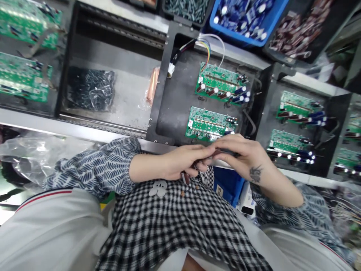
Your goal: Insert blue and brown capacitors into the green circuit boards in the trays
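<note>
My left hand is curled closed around brown capacitors; one brown capacitor pokes out below its fingers. Its fingertips meet those of my right hand, which is closed in a pinch on a small brown piece that looks like another capacitor, mostly hidden by the fingers. Both hands are over the near edge of a black tray. Just beyond them lies a green circuit board with few large parts at its near edge. Behind it, a second circuit board carries brown and blue capacitors.
A blue bin of blue capacitors and a black bin of brown ones stand at the back. Bagged dark parts lie on the conveyor at left. More trays with boards sit at right and far left. Colored wires loop behind.
</note>
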